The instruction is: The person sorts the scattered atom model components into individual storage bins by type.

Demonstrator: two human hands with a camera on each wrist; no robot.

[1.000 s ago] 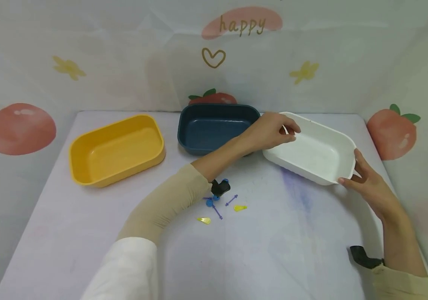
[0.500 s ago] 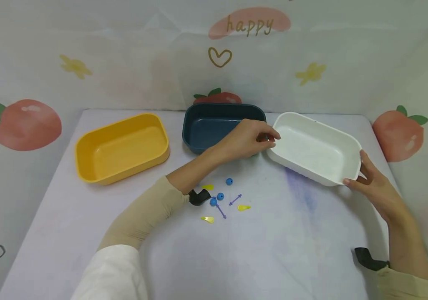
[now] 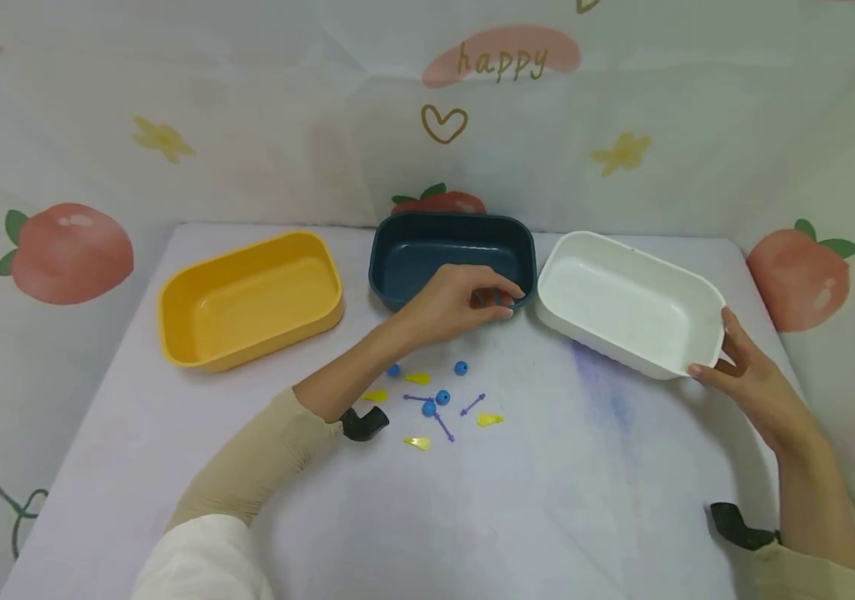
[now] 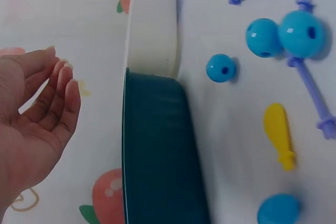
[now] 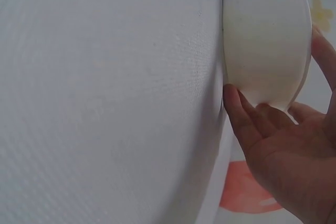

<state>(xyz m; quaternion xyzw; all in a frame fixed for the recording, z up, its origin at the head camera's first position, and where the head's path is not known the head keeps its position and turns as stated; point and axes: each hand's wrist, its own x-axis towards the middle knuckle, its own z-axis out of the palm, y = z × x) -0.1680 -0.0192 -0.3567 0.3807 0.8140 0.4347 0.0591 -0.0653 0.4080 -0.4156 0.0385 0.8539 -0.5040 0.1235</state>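
Observation:
Near the front wall of the dark blue plastic tub point(image 3: 442, 250), my left hand point(image 3: 461, 302) hovers with loosely curled fingers. The left wrist view shows nothing between its fingertips. My right hand point(image 3: 753, 392) holds the right end of the white plastic tub point(image 3: 630, 304), thumb at the front corner and fingers along the end wall point(image 5: 268, 40). Several blue beads point(image 3: 461, 367), purple rods point(image 3: 444, 427) with knobbed ends and yellow drop-shaped pieces point(image 3: 489, 421) lie on the table below the left hand. The left forearm may hide more pieces.
A yellow plastic tub point(image 3: 255, 312) stands angled at the left. The dark blue and white tubs stand side by side at the table's back edge. A patterned cloth point(image 3: 262, 75) hangs behind. Black curved mounts point(image 3: 365, 423) stick out from both sleeves.
My left hand has drawn back leftward from over the white tub to the front of the dark blue one, uncovering more pieces. The right hand keeps its hold on the white tub.

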